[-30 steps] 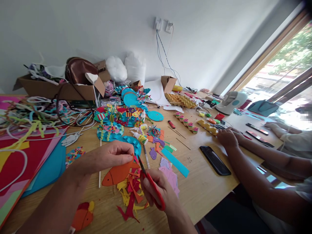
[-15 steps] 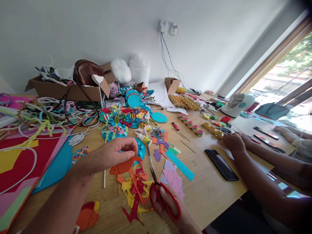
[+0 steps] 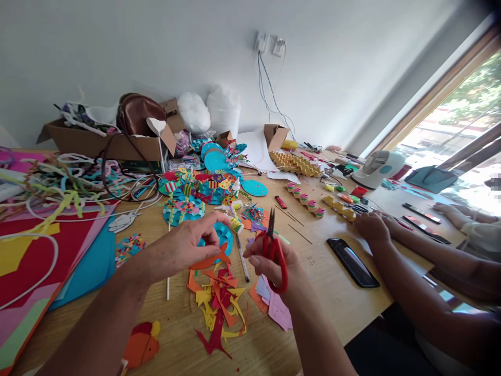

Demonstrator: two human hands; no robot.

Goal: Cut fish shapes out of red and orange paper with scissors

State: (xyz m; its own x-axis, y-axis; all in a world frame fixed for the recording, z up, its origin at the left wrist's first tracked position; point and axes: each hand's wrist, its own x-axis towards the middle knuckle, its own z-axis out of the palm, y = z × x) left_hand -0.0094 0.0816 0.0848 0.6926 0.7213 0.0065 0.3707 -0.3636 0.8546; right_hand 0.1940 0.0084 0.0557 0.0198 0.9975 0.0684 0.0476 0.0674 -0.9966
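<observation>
In my left hand [image 3: 178, 248], thumb and fingers are bent together over an orange paper fish [image 3: 205, 262]; its tail shows past the thumb while part of the body is covered. My right hand [image 3: 287, 261] grips red-handled scissors [image 3: 278, 266], with their dark blades close together and pointing up. The scissors are apart from the fish, to its right. Beneath the fish lies a heap of red, orange and yellow paper scraps [image 3: 221, 300]. A second orange fish [image 3: 143, 344] with a red and yellow top rests near my left forearm. A pen [image 3: 242, 258] lies between my hands.
Coloured paper sheets [image 3: 84, 261] cover the left side. Blue plates with decorated fish [image 3: 183, 209] stand ahead, beside glue bottles [image 3: 237, 224]. Pink and lilac scraps [image 3: 278, 312] lie right of the heap. A black phone [image 3: 352, 262] is near a co-worker's hand [image 3: 371, 227].
My right hand has risen with the scissors, turning their blades upright. My left hand's fingers have shifted and the orange fish sits slightly further right. An orange scrap now shows beside the lilac ones.
</observation>
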